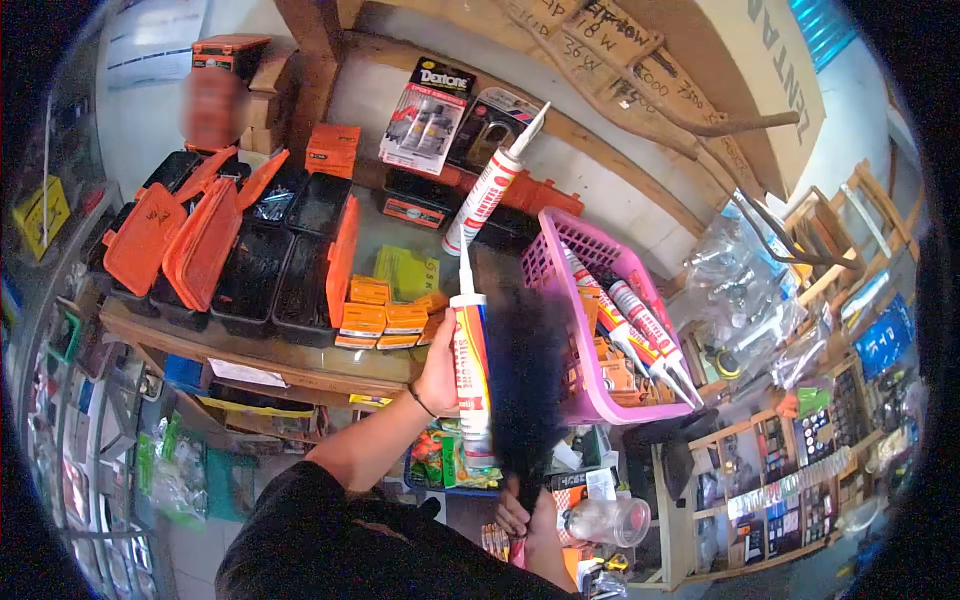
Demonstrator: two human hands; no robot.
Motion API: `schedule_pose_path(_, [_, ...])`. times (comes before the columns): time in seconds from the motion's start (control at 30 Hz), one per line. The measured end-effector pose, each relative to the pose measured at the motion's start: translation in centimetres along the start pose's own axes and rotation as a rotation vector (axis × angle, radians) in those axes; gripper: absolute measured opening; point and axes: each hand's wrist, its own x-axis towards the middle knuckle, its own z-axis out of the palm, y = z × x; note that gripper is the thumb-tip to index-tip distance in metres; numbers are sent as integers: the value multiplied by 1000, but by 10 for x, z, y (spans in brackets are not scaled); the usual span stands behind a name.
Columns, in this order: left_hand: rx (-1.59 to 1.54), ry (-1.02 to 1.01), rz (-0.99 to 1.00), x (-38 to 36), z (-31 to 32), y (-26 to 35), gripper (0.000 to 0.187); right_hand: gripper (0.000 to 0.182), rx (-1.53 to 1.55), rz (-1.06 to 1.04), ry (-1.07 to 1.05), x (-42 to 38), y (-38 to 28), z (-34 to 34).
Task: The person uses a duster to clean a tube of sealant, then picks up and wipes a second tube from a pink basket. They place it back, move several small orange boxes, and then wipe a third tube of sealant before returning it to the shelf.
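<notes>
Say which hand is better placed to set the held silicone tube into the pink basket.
Left, probably. The left hand already has its grip around the silicone tube, upright beside the pink basket. The right hand is lower, closed on the black duster handle.

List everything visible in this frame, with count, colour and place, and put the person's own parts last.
silicone tube in hand: 1, white and red, upright in front of the shelf
silicone tube on the shelf: 1, white and red, leaning behind the basket
basket: 1, pink, right of the shelf, holding at least three more tubes
feather duster: 1, black, upright beside the held tube
compartment boxes: several, black with orange lids open, left on the shelf
small cartons: several, orange, front edge of the shelf
Dextone blister pack: 1, red and white, against the wall
plastic jar: 1, clear, lower right
left hand: grip around the held tube
right hand: grip on the duster handle
</notes>
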Motion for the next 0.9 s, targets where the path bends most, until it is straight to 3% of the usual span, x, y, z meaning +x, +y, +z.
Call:
schedule_pose_path(0.03, [70, 141, 35, 1, 0, -6, 41, 39, -2, 2, -2, 0, 1, 1])
schedule_pose_path(0.13, [36, 142, 66, 1, 13, -1, 42, 30, 23, 165, -43, 0, 6, 8])
schedule_pose_path(0.17, [45, 260, 85, 1, 22, -6, 43, 30, 57, 143, -41, 1, 5, 1])
schedule_pose_path(0.2, [44, 260, 89, 2, 17, -5, 43, 30, 54, 146, -43, 0, 1, 0])
schedule_pose_path(0.27, [35, 66, 6, 0, 0, -4, 46, 29, 199, 0, -34, -1, -5, 0])
schedule_pose_path(0.33, [117, 104, 39, -2, 13, -5, 47, 32, 176, 11, -97, 0, -2, 5])
schedule_pose_path(0.4, [26, 180, 34, -5, 29, -7, 47, 34, -197, 164, 124, -5, 6, 24])
schedule_pose_path(0.43, [46, 45, -148, 14, -61, -8, 47, 36, -227, 118, 125, -6, 10, 33])
schedule_pose_path(0.47, [-57, -179, -37, 21, -69, -14, 48, 36, -230, 114, 121, -3, 8, 31])
schedule_pose_path(0.53, [-5, 109, 9, 0, 14, -6, 48, 35, -50, 83, 304, 5, 4, 18])
schedule_pose_path(0.57, [-252, -443, -92, 13, -40, -2, 49, 37, 144, 31, -26, 9, 2, 12])
schedule_pose_path(0.6, [9, 56, -1, 6, -14, -6, 48, 37, 149, 29, -24, 7, 3, 18])
schedule_pose_path(0.67, [4, 127, 24, 1, 10, -7, 47, 37, 22, 190, 93, 4, 8, 38])
schedule_pose_path(0.7, [-35, 47, -114, -2, 11, -4, 45, 39, -75, 155, -32, 3, 12, 38])
schedule_pose_path(0.73, [-29, 45, -115, -1, 14, -4, 45, 39, -74, 151, -37, 5, 13, 38])
schedule_pose_path(0.8, [-37, 192, 36, -8, 44, -3, 44, 41, 115, 90, 391, 7, 16, 34])
schedule_pose_path(0.83, [-393, -498, -154, 15, -40, -1, 44, 44, 68, 49, -45, 10, 12, 20])
schedule_pose_path(0.87, [-401, -550, -144, 8, -14, -3, 42, 44, 74, 49, -45, 9, 17, 19])
schedule_pose_path(0.9, [-213, -176, -46, 4, 3, -5, 42, 43, 94, 125, -59, 7, 24, 18])
